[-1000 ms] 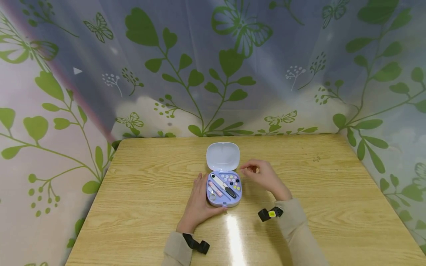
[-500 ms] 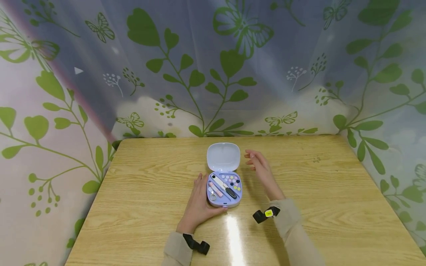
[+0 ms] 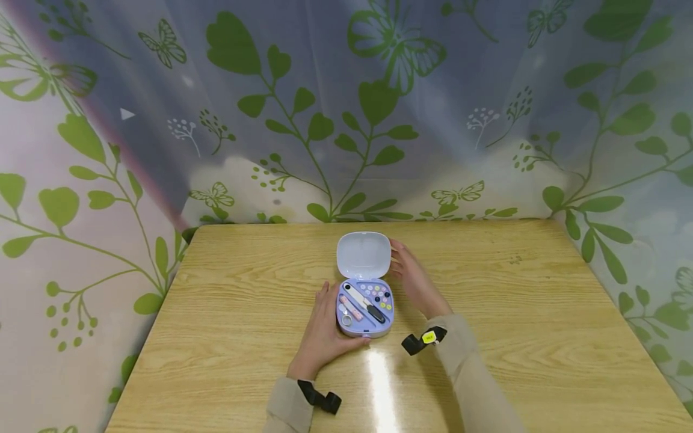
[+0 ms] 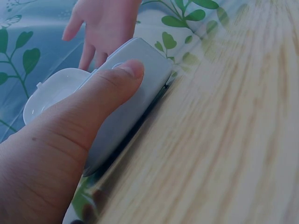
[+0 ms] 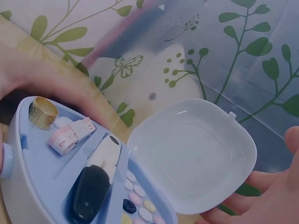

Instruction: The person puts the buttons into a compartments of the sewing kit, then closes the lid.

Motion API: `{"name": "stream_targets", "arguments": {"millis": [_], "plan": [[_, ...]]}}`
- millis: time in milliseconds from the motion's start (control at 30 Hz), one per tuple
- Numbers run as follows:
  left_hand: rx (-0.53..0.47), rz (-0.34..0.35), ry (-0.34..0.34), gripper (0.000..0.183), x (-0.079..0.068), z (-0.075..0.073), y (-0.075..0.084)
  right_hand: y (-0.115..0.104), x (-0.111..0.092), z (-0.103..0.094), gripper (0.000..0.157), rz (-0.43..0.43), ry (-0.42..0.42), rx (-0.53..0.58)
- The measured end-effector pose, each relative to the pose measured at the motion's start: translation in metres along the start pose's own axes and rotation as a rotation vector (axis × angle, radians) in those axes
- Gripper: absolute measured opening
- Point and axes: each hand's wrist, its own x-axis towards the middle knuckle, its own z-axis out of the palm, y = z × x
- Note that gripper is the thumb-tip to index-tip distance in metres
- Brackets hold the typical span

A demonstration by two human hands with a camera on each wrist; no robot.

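A lilac sewing box (image 3: 354, 332) lies on the table with its pale lid (image 3: 363, 255) raised at the back. My left hand (image 3: 323, 334) grips the box around its left side, thumb on the front by the latch. Beside the lid's right edge is my right hand (image 3: 415, 281), fingers extended; in the right wrist view the fingertips reach behind the lid (image 5: 191, 149), and contact is unclear. Inside the box are a gold thimble (image 5: 43, 113), a rolled pink-and-white tape measure (image 5: 70, 135), a white tool with a black end (image 5: 91, 193) and several small buttons (image 5: 135, 193).
The box and both hands are over a wooden table (image 3: 243, 288). A curtain (image 3: 303, 108) with leaf and butterfly prints hangs behind the table and along its sides. Dark cameras are strapped to both wrists.
My right hand first drew back and opened out from beside the buttons, then moved left to the lid's right edge. The left hand and the box have stayed in place.
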Motion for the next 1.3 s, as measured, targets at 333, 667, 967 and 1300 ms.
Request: {"name": "stream_targets", "arguments": {"millis": [333, 667, 967, 1300], "plan": [[0.002, -0.006, -0.010, 0.127, 0.000, 0.001, 0.002, -0.003, 0.000, 0.005, 0.057, 0.010, 0.031, -0.029], [0.000, 0.008, 0.004, 0.127, 0.000, 0.001, 0.001, -0.001, -0.015, 0.013, 0.051, -0.056, 0.068, 0.007], [0.001, 0.008, 0.007, 0.125, -0.001, 0.000, 0.000, 0.009, -0.027, 0.022, 0.041, -0.042, 0.103, -0.071], [-0.002, -0.039, -0.020, 0.127, -0.002, 0.000, 0.001, 0.016, -0.032, 0.024, 0.040, -0.081, 0.116, -0.064]]}}
